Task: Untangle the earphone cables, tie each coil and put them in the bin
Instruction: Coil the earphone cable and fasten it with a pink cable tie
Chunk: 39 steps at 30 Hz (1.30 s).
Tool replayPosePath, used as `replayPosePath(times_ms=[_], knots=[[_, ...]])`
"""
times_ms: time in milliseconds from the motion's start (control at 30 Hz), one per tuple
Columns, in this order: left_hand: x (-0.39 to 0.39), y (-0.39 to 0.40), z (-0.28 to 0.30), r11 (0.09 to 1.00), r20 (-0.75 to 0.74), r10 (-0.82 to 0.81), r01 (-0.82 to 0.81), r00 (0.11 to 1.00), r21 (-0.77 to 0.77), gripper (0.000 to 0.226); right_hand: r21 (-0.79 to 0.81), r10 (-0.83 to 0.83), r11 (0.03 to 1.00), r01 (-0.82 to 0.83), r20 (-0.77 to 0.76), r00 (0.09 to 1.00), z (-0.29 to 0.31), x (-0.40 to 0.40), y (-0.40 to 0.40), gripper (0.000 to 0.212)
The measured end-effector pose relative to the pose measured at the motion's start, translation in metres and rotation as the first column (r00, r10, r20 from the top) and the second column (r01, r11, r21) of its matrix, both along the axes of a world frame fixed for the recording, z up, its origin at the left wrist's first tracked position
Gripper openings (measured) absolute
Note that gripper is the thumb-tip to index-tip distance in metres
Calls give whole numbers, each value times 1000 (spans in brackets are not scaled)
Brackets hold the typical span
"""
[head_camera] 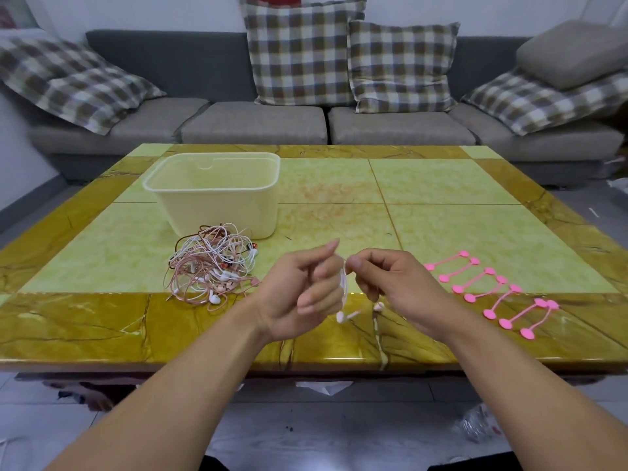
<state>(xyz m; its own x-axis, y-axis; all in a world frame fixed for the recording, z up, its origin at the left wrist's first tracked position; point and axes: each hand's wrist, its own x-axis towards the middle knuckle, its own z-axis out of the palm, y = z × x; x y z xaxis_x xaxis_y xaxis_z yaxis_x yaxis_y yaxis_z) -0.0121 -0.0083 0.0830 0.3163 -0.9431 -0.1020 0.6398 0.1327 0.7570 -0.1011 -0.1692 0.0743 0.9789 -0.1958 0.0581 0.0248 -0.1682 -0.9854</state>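
A tangled heap of white and pink earphone cables (212,265) lies on the table in front of the empty translucent bin (217,192). Above the table's front edge, my left hand (299,287) has its fingers curled round a small coil of white earphone cable (345,283). My right hand (390,283) pinches the same cable at the top of the coil. Its earbuds (346,315) dangle below between my hands. Several pink cable ties (489,288) lie in a row to the right.
The green and yellow marble table (441,212) stands before a grey sofa (258,120) with checked cushions. Litter lies on the floor under the table's near edge.
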Motion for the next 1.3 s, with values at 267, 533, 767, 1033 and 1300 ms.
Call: replayPosePath(times_ms=[267, 533, 767, 1033, 1300], knots=[[18, -4, -4, 821, -259, 537, -568, 803, -60, 42, -79, 141, 982, -169, -278, 950, -14, 5, 20, 20], [25, -10, -31, 717, 424, 623, -697, 658, 28, 39, -514, 58, 833, -204, -286, 956, -11, 2, 31, 32], [1, -6, -23, 771, 720, 105, -513, 686, 377, 46, -620, -147, 777, 109, -10, 989, -5, -3, 22, 4], [-3, -4, -17, 822, 570, -226, -160, 790, 547, 100, -474, -126, 876, 86, -53, 991, -6, -3, 3, 14], [3, -2, -31, 842, 407, -333, 74, 850, 535, 104, -440, 55, 891, -113, -144, 988, -8, -2, -7, 18]])
